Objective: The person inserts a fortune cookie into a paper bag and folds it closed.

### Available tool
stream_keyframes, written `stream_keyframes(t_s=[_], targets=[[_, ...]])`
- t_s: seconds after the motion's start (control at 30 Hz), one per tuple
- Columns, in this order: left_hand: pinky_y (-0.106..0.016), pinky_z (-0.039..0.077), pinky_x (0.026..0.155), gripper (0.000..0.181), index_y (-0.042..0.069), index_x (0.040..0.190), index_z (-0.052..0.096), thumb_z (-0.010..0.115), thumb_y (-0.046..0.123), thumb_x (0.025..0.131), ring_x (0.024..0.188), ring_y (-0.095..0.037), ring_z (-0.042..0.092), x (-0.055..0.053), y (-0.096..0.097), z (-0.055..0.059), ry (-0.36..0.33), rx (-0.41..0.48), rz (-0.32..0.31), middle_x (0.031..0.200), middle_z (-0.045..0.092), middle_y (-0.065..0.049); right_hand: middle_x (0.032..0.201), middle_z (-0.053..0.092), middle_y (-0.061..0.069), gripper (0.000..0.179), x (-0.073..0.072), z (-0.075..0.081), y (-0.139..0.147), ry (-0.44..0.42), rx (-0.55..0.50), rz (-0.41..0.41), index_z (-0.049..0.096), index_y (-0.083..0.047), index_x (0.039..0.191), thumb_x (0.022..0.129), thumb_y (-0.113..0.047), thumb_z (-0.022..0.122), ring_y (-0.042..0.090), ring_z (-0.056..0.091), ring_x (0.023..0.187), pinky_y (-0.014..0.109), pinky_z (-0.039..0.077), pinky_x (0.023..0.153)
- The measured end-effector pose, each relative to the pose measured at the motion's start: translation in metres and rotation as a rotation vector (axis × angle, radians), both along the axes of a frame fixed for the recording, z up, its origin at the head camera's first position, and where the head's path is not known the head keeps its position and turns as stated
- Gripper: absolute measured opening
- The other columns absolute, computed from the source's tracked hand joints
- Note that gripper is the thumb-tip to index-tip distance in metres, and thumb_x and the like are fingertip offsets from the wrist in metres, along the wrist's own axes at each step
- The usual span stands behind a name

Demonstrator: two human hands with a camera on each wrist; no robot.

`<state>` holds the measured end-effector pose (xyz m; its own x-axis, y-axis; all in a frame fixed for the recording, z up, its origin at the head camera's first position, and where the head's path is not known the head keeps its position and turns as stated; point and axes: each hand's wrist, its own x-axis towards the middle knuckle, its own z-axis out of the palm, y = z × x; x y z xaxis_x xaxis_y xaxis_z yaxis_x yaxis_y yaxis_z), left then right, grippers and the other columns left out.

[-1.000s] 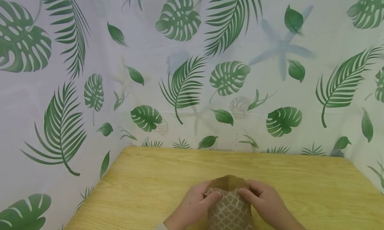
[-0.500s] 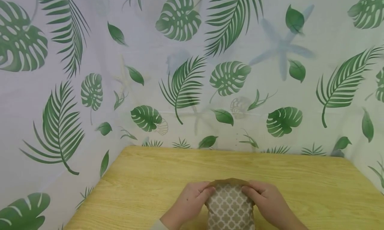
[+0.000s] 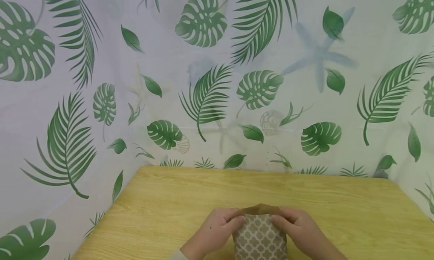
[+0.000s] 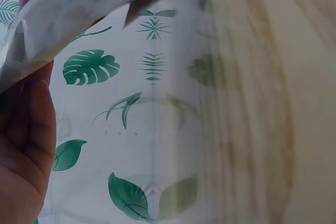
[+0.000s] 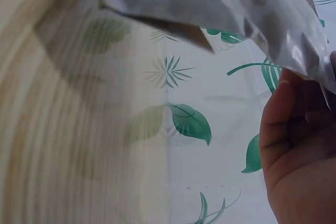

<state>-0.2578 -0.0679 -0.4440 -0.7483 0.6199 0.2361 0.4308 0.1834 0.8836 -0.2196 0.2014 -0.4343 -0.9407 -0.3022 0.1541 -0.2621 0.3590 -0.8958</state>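
A brown paper bag (image 3: 260, 237) with a pale quatrefoil lattice print stands at the near side of the table in the head view. Its mouth is narrowed, with a strip of plain brown inner paper showing along the top. At the bag's left top corner my left hand (image 3: 217, 230) pinches the rim, thumb on the printed front. My right hand (image 3: 300, 230) pinches the opposite corner the same way. Each wrist view shows the bag's side, paper (image 4: 68, 14) in the left and paper (image 5: 220, 9) in the right, at the curled fingers. The bag's bottom is out of frame.
The wood-grain table (image 3: 162, 199) spreads out beyond and to both sides of the bag. A white curtain-like sheet (image 3: 217, 147) printed with green leaves stands along the table's back and sides.
The bag's mouth was wide a second ago, flattened nearly shut at half a second, and now gapes slightly. Both hands keep their grip on the rim and have shifted only a little.
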Motion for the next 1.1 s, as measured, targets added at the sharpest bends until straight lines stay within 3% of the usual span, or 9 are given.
stream_keyframes(t_s=[0.13, 0.27, 0.37, 0.47, 0.53, 0.63, 0.73, 0.9, 1.1], targets=[[-0.024, 0.051, 0.091, 0.036, 0.01, 0.131, 0.069, 0.05, 0.029, 0.108, 0.11, -0.007, 0.064, 0.004, -0.001, 0.003, 0.019, -0.028, 0.027, 0.12, 0.07, 0.005, 0.114, 0.072, 0.006, 0.033, 0.0, 0.002, -0.001, 0.023, 0.056, -0.052, 0.073, -0.007, 0.12, 0.104, -0.031, 0.058, 0.012, 0.068, 0.097, 0.028, 0.056, 0.077], [-0.023, 0.053, 0.086, 0.036, 0.006, 0.132, 0.068, 0.051, 0.026, 0.107, 0.107, -0.008, 0.065, 0.004, -0.002, 0.005, 0.011, -0.037, 0.034, 0.121, 0.07, 0.0, 0.12, 0.071, 0.005, 0.033, 0.0, 0.002, 0.001, 0.038, 0.086, -0.072, 0.073, -0.011, 0.124, 0.104, -0.033, 0.059, 0.012, 0.067, 0.102, 0.027, 0.056, 0.079], [-0.024, 0.054, 0.085, 0.036, 0.007, 0.131, 0.068, 0.051, 0.026, 0.107, 0.1, -0.007, 0.067, 0.002, -0.004, 0.005, -0.029, -0.038, 0.006, 0.112, 0.073, 0.004, 0.122, 0.07, 0.008, 0.032, 0.0, 0.001, 0.003, 0.043, 0.053, -0.022, 0.071, -0.009, 0.126, 0.105, -0.028, 0.058, 0.011, 0.067, 0.102, 0.028, 0.056, 0.079], [-0.025, 0.051, 0.092, 0.036, 0.013, 0.135, 0.066, 0.049, 0.028, 0.108, 0.107, -0.006, 0.065, -0.001, -0.005, 0.003, -0.061, -0.052, -0.051, 0.116, 0.071, 0.008, 0.125, 0.068, 0.012, 0.032, -0.001, -0.002, 0.004, 0.046, -0.002, 0.063, 0.069, -0.007, 0.13, 0.106, -0.023, 0.055, 0.011, 0.066, 0.103, 0.03, 0.057, 0.08], [-0.026, 0.047, 0.099, 0.037, 0.018, 0.141, 0.062, 0.047, 0.029, 0.108, 0.118, -0.006, 0.059, -0.001, -0.005, 0.002, -0.071, -0.061, -0.105, 0.128, 0.066, 0.011, 0.128, 0.066, 0.012, 0.032, -0.001, -0.004, 0.005, 0.04, -0.034, 0.121, 0.067, -0.007, 0.133, 0.107, -0.021, 0.053, 0.011, 0.065, 0.107, 0.029, 0.056, 0.084], [-0.027, 0.042, 0.105, 0.039, 0.024, 0.146, 0.056, 0.045, 0.029, 0.109, 0.129, -0.008, 0.052, -0.001, -0.004, 0.002, -0.063, -0.056, -0.177, 0.141, 0.058, 0.011, 0.133, 0.065, 0.005, 0.034, -0.001, -0.006, 0.008, 0.022, -0.076, 0.196, 0.064, -0.007, 0.137, 0.108, -0.019, 0.049, 0.01, 0.062, 0.113, 0.027, 0.054, 0.089], [-0.027, 0.041, 0.107, 0.041, 0.023, 0.148, 0.055, 0.043, 0.025, 0.109, 0.133, -0.008, 0.048, 0.001, -0.004, 0.004, -0.058, -0.03, -0.224, 0.145, 0.054, 0.01, 0.135, 0.063, -0.006, 0.035, -0.002, -0.007, 0.011, 0.017, -0.126, 0.267, 0.061, -0.004, 0.139, 0.109, -0.013, 0.046, 0.007, 0.059, 0.118, 0.024, 0.052, 0.091], [-0.028, 0.043, 0.105, 0.038, 0.016, 0.141, 0.063, 0.043, 0.018, 0.108, 0.131, -0.011, 0.052, 0.004, -0.006, 0.007, -0.084, 0.043, -0.253, 0.142, 0.059, 0.005, 0.132, 0.065, -0.006, 0.034, -0.003, -0.008, 0.017, -0.006, -0.255, 0.364, 0.062, 0.003, 0.134, 0.108, -0.003, 0.041, 0.011, 0.062, 0.116, 0.028, 0.054, 0.091], [-0.029, 0.048, 0.099, 0.034, 0.011, 0.129, 0.069, 0.045, 0.016, 0.107, 0.121, -0.014, 0.059, 0.005, -0.006, 0.005, -0.101, 0.091, -0.227, 0.134, 0.064, 0.0, 0.121, 0.068, 0.004, 0.032, -0.003, -0.009, 0.02, -0.006, -0.278, 0.369, 0.071, -0.005, 0.119, 0.108, -0.002, 0.041, 0.015, 0.064, 0.106, 0.03, 0.054, 0.087]])
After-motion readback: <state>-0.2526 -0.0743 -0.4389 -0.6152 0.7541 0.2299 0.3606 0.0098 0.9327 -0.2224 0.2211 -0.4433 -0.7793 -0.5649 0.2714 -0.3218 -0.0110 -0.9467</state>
